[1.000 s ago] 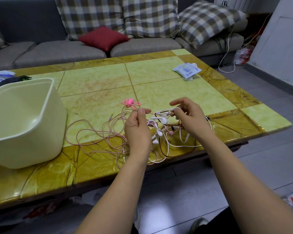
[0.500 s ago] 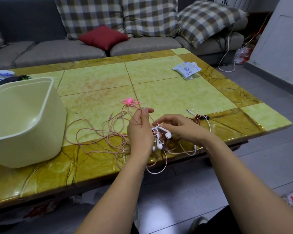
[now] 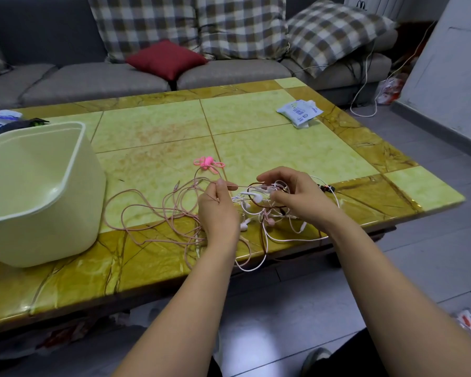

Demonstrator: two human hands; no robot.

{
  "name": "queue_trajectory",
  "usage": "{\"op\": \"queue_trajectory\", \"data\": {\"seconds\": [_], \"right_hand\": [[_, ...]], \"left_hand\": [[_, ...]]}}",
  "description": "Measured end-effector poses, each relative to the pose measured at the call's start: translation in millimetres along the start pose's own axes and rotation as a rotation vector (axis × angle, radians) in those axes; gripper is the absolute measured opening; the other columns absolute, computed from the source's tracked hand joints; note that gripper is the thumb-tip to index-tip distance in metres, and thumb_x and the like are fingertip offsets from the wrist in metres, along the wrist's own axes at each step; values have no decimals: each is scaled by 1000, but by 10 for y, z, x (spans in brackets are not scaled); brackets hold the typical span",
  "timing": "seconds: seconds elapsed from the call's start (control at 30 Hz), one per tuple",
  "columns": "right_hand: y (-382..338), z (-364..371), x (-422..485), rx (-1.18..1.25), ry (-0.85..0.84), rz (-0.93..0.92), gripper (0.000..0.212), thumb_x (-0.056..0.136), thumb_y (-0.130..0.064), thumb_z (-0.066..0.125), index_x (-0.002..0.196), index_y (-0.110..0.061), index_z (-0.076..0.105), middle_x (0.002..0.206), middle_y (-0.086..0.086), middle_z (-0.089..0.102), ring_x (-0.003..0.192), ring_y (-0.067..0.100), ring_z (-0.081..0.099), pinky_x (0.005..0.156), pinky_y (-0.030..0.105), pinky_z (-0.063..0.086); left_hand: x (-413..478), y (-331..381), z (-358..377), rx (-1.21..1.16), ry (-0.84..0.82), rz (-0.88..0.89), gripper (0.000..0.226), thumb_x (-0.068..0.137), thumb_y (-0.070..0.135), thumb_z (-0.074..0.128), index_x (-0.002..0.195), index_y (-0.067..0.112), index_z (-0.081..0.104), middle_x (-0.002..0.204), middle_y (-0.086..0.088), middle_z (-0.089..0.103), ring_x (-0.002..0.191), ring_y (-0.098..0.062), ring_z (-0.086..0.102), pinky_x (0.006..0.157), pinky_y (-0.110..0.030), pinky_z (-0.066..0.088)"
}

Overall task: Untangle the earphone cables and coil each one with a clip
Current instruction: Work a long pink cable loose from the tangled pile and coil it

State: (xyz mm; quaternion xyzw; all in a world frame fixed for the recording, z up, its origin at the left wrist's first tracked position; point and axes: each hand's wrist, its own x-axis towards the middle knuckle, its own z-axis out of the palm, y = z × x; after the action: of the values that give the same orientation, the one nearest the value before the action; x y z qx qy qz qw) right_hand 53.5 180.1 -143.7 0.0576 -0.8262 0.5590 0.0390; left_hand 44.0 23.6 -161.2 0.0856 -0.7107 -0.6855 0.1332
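A tangle of earphone cables lies near the front edge of the green and yellow table (image 3: 158, 131). The pink cable (image 3: 136, 210) spreads in loops to the left; white earphones (image 3: 253, 197) and a dark brown cable (image 3: 267, 206) bunch in the middle. My left hand (image 3: 218, 213) pinches a pink strand between thumb and fingers. My right hand (image 3: 297, 197) curls over the knot and grips the white and brown strands. A pink clip (image 3: 208, 162) lies on the table just behind my hands.
A large cream plastic bin (image 3: 38, 191) stands on the table's left side. A white and blue packet (image 3: 299, 111) lies at the back right. Behind the table runs a grey sofa with a red cushion (image 3: 166, 58). Some cable hangs over the front edge.
My right hand came back toward the left one, then lifted slightly over the knot. A pink strand now stretches taut between my two hands. The left hand stayed almost in place.
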Motion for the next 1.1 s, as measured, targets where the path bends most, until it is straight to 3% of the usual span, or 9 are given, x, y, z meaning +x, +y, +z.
{"op": "queue_trajectory", "data": {"seconds": [0.13,0.2,0.3,0.43,0.57,0.67,0.87,1.0,1.1], "right_hand": [[-36,30,-1,6,52,-35,33,89,6,56,109,-17,68,111,-4,69,100,8,64,91,27,51],[-16,51,12,-3,106,-23,29,88,2,61,109,-17,69,106,-1,70,89,9,63,84,30,53],[9,73,31,26,182,4,24,85,-3,69,104,-16,70,96,10,70,79,10,60,78,34,54],[26,73,48,34,211,10,18,82,-11,76,99,-15,71,84,-2,69,73,4,59,72,26,50],[29,80,53,47,224,8,18,80,-13,79,96,-12,71,83,-3,70,73,5,61,71,25,50],[13,87,43,48,191,0,16,80,-11,78,94,-9,70,80,-6,70,71,2,61,69,21,49],[9,76,39,30,136,-30,14,82,-6,75,93,-13,71,83,-3,70,70,3,59,68,20,47],[-1,79,28,21,82,-54,18,85,-3,72,101,-11,71,95,-1,72,84,6,64,77,23,53],[-18,82,15,-1,59,-75,19,86,-4,72,104,-11,70,98,-2,72,88,2,64,80,18,50]], "left_hand": [[-11,37,27,-205,-17,-129,40,104,27,41,73,18,65,70,2,59,52,-9,43,53,-26,38],[-20,54,28,-256,-27,-154,39,104,27,41,74,17,65,69,2,58,48,-8,37,46,-24,34],[-25,82,24,-311,-49,-186,39,103,29,43,74,16,66,69,3,59,55,-10,40,51,-26,31],[-16,125,-14,-367,-97,-329,34,99,34,50,75,14,63,65,1,47,47,-8,31,39,-17,24],[-37,142,-35,-307,-237,-331,17,89,29,66,84,13,67,71,0,56,46,-6,37,42,-18,33],[-67,158,-34,-298,-243,-305,7,90,16,65,89,9,65,75,0,59,39,-1,43,40,-15,37],[-70,185,-35,-294,-250,-309,16,94,19,61,78,15,63,59,5,54,35,0,41,36,-12,32],[-76,166,-34,-255,-229,-273,19,93,16,59,75,19,61,61,4,51,42,-4,41,36,-12,31],[-91,185,-18,-289,-243,-288,20,94,15,57,75,18,60,51,6,49,36,-2,39,35,-12,29]]}}
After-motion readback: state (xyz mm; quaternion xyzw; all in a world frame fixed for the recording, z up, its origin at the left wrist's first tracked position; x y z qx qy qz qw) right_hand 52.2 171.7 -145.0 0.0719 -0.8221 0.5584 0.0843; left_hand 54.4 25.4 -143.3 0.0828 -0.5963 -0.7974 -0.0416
